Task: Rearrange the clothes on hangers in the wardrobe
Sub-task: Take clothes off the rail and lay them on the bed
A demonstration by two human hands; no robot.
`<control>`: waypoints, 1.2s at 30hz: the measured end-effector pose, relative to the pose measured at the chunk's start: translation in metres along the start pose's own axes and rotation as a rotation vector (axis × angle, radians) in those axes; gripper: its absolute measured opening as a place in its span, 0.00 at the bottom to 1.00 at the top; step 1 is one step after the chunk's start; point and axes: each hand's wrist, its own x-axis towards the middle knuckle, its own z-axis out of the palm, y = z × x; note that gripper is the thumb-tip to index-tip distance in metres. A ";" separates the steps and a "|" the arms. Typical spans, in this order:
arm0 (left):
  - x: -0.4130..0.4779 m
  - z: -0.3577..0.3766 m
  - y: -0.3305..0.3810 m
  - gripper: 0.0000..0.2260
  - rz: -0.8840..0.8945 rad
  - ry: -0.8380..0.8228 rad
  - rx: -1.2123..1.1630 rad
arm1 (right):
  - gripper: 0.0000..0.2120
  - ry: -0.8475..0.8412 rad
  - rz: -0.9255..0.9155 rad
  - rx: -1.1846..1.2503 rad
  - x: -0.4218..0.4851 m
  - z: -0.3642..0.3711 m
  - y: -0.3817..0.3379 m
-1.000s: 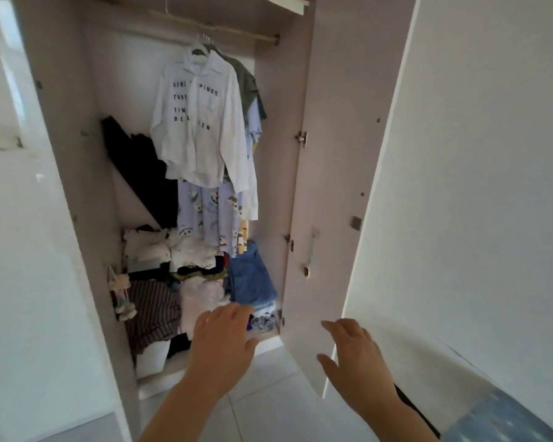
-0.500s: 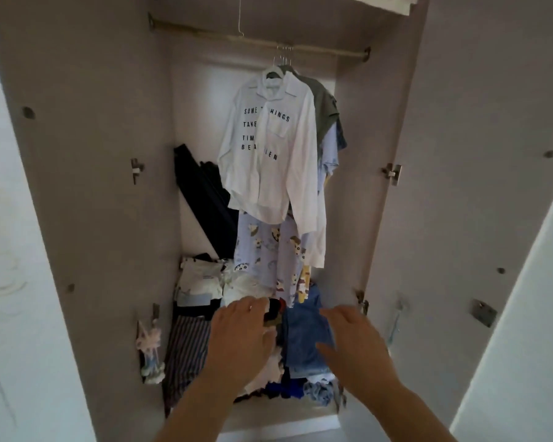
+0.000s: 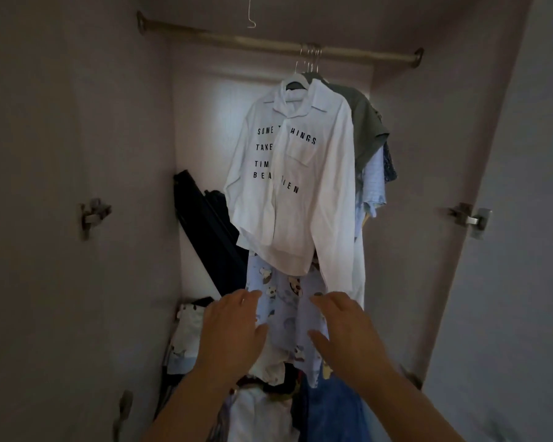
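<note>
A white shirt with black lettering (image 3: 294, 186) hangs on a white hanger (image 3: 296, 79) from the wardrobe rail (image 3: 237, 39). Behind it hang a grey-green top (image 3: 366, 122), a pale blue shirt (image 3: 372, 186) and a long light-blue cartoon-print garment (image 3: 284, 311). My left hand (image 3: 233, 333) and my right hand (image 3: 342, 327) are raised in front of the cartoon-print garment, fingers spread and relaxed, holding nothing. Whether they touch the fabric is unclear.
An empty wire hanger hook (image 3: 251, 14) hangs left of the clothes. A dark folded item (image 3: 205, 224) leans in the back left corner. Piled clothes (image 3: 268, 406) fill the wardrobe floor. Door hinges (image 3: 93, 215) sit on the left panel, and another hinge (image 3: 470, 218) on the right.
I have moved closer into the wardrobe. Both hands have risen from the pile level up to the hem of the hanging garments.
</note>
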 end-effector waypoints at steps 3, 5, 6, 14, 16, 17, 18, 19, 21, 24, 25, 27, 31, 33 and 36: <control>0.048 0.018 -0.016 0.23 -0.066 0.003 0.049 | 0.21 0.042 -0.071 -0.017 0.059 0.008 0.015; 0.079 0.030 -0.026 0.24 -0.111 0.039 0.067 | 0.22 0.071 -0.107 0.004 0.097 0.010 0.023; 0.096 0.033 -0.029 0.24 -0.136 0.058 0.072 | 0.23 0.083 -0.132 0.004 0.117 0.009 0.028; 0.215 0.046 -0.043 0.25 -0.148 0.197 0.099 | 0.24 0.209 -0.302 -0.026 0.260 -0.010 0.056; 0.240 0.046 -0.050 0.25 -0.152 0.221 0.092 | 0.24 0.244 -0.323 -0.052 0.291 -0.017 0.058; 0.254 0.046 -0.054 0.25 -0.146 0.237 0.097 | 0.24 0.267 -0.333 -0.061 0.305 -0.020 0.058; 0.268 0.045 -0.058 0.25 -0.136 0.253 0.100 | 0.24 0.294 -0.342 -0.066 0.320 -0.025 0.059; 0.282 0.044 -0.061 0.25 -0.124 0.266 0.095 | 0.23 0.322 -0.351 -0.072 0.334 -0.030 0.058; 0.312 0.041 -0.068 0.25 -0.101 0.296 0.062 | 0.23 0.374 -0.376 -0.116 0.361 -0.041 0.057; 0.355 0.036 -0.080 0.25 -0.064 0.333 -0.004 | 0.23 0.447 -0.386 -0.187 0.402 -0.058 0.054; 0.369 0.034 -0.084 0.24 -0.054 0.347 -0.021 | 0.23 0.472 -0.381 -0.199 0.416 -0.064 0.052; 0.400 0.029 -0.090 0.24 -0.028 0.368 -0.051 | 0.23 0.519 -0.366 -0.236 0.443 -0.077 0.047; 0.453 0.022 -0.099 0.24 0.035 0.412 -0.102 | 0.22 0.662 -0.310 -0.348 0.494 -0.100 0.042; 0.475 0.021 -0.101 0.24 0.064 0.440 -0.118 | 0.21 0.741 -0.291 -0.383 0.513 -0.111 0.043; 0.499 0.024 -0.102 0.24 0.101 0.460 -0.128 | 0.23 0.793 -0.239 -0.474 0.536 -0.123 0.054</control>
